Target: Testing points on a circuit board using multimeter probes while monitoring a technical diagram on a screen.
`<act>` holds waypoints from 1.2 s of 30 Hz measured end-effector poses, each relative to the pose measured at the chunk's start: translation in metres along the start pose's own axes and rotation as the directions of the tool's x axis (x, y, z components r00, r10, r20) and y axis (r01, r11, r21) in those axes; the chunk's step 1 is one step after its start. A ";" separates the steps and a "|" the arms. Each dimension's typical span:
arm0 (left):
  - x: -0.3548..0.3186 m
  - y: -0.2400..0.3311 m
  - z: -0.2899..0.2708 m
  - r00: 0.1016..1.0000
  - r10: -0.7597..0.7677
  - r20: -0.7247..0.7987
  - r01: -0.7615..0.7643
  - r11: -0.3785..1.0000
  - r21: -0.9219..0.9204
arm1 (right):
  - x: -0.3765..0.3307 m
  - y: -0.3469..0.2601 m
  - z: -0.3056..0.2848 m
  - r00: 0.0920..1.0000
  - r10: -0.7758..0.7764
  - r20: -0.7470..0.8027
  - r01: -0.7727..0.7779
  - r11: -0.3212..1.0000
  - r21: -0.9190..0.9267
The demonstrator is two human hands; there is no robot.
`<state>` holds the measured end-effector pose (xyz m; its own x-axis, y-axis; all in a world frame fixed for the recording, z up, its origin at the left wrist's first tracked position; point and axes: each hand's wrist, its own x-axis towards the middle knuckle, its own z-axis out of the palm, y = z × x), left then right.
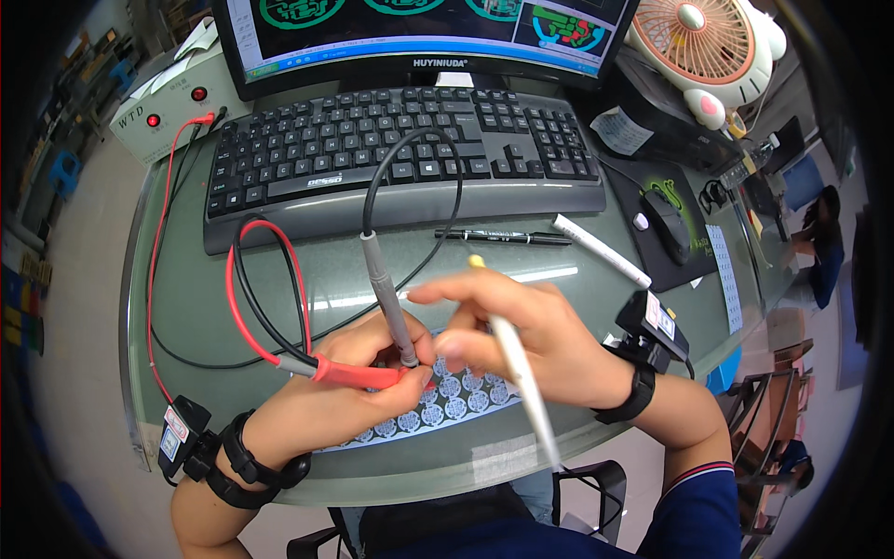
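My left hand (358, 363) is closed around two test probes over the desk. The red probe (358, 374) lies almost flat in the grip, its tip toward the right. A grey probe (385, 289) stands nearly upright, its lower end at my fingertips and a black cable looping from its top. My right hand (526, 331) holds a slim white pen (521, 377) slanting through the fingers; its lower end is smeared by motion. The right index finger points toward the grey probe. Beneath both hands lies a sheet of round white-patterned circuit boards (454, 407), partly hidden.
A black keyboard (400, 158) spans the desk below a monitor (419, 42). Behind my right hand lie a black marker (503, 237) and a white marker (601, 252). Rightward are a mouse (666, 226) and fan (694, 42); a test box (177, 107) stands left, wired to leads.
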<state>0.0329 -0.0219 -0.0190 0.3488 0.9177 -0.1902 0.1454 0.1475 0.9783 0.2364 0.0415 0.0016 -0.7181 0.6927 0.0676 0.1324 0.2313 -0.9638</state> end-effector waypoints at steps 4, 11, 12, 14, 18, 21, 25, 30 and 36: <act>0.001 -0.005 -0.001 0.992 0.127 0.018 -0.128 0.972 0.198 | 0.019 0.003 0.012 0.978 -0.172 0.120 0.192 0.966 -0.173; 0.004 0.001 -0.001 0.999 -0.044 0.012 0.044 0.999 -0.016 | -0.016 0.017 -0.021 0.979 -0.102 -0.177 0.081 0.989 -0.121; 0.003 0.002 -0.002 0.993 -0.114 0.034 0.115 0.993 -0.029 | -0.025 0.019 -0.020 0.982 0.089 -0.165 -0.082 0.995 0.050; 0.004 0.004 -0.002 0.991 -0.122 0.048 0.125 0.990 -0.063 | -0.034 0.025 -0.017 0.975 0.147 -0.170 -0.133 0.987 0.088; 0.003 0.005 -0.002 0.992 -0.129 0.011 0.130 0.987 -0.100 | -0.035 0.032 -0.016 0.969 0.187 -0.164 -0.167 0.978 0.128; 0.005 0.002 -0.001 0.992 -0.129 -0.001 0.128 0.986 -0.103 | -0.034 0.033 -0.017 0.971 0.181 -0.156 -0.163 0.979 0.122; 0.005 -0.002 0.000 0.995 -0.099 -0.017 0.096 0.988 -0.122 | -0.034 0.036 -0.016 0.977 0.153 -0.146 -0.141 0.986 0.086; 0.005 -0.010 0.001 0.999 -0.016 -0.036 0.011 0.992 -0.124 | -0.034 0.037 -0.015 0.983 0.111 -0.147 -0.099 0.991 0.088; 0.004 -0.010 0.000 0.999 -0.012 -0.036 0.008 0.993 -0.116 | -0.034 0.030 -0.020 0.983 0.180 -0.049 -0.179 0.984 0.014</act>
<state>0.0329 -0.0198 -0.0299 0.3132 0.9285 -0.1993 0.0399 0.1968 0.9796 0.2792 0.0386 -0.0247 -0.6484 0.7554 -0.0941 0.2490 0.0936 -0.9640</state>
